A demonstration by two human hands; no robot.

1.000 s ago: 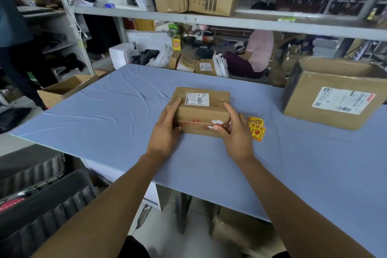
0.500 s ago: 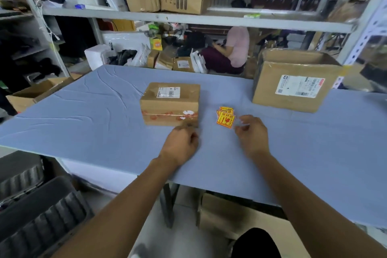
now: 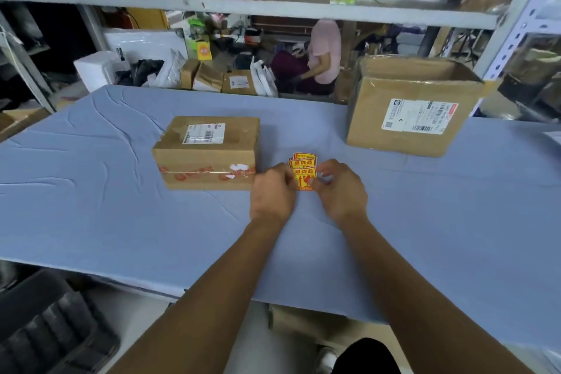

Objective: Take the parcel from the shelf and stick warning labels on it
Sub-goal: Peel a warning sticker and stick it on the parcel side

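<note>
A small brown parcel (image 3: 209, 152) with a white shipping label on top and red printed tape on its front lies on the blue table (image 3: 121, 222). Just right of it sits a small stack of yellow and red warning labels (image 3: 303, 165). My left hand (image 3: 273, 194) and my right hand (image 3: 341, 188) meet at the stack, pinching the top label from both sides. Neither hand touches the parcel.
A bigger cardboard box (image 3: 406, 118) with a shipping label stands at the table's back right. A shelf beam (image 3: 243, 6) carrying cartons runs overhead. Beyond the table a person in a pink top (image 3: 324, 51) sits among parcels. Dark bins (image 3: 45, 328) lie at lower left.
Both hands let go of the parcel, drew back, then moved to the label stack at its right and took hold of the top label. The parcel stays put.
</note>
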